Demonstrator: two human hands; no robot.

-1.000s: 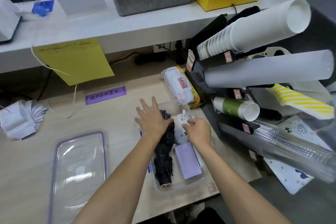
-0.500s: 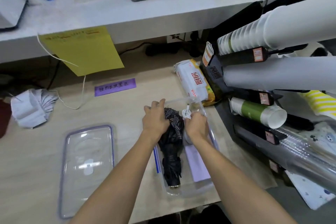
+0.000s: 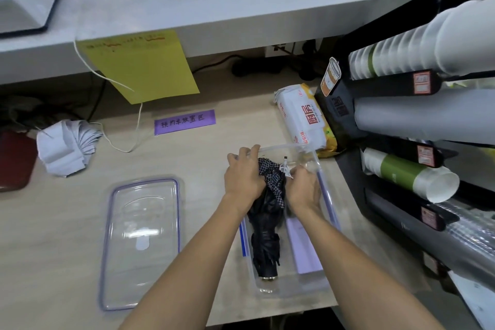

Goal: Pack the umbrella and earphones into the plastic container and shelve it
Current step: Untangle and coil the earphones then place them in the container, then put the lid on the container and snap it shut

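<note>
- While the lid (image 3: 142,242) lies off to the left of the plastic container (image 3: 328,199) on the wooden counter (image 3: 67,236), a person leans over the open box, both hands working at its far end.
- Inside the container, the folded black umbrella (image 3: 265,244) runs lengthways, handle end toward the near wall; a pale lilac block (image 3: 302,246) lies just to its right.
- At the container's far end, the left hand (image 3: 242,178) curls over the umbrella's checked fabric, fingertips touching the far rim.
- Beside it, the right hand (image 3: 304,189) pinches the white earphones (image 3: 285,169), a small bundle of cord held just above the umbrella, within the container's walls.
- Beyond the container's far corner rests a pack of wipes (image 3: 302,120); a rack of stacked cups (image 3: 401,59) stands to its right.
- By the look of it, packing is nearly complete: umbrella in, earphones about to be released.
- Left to do: fit the lid and shelve the box.
</note>
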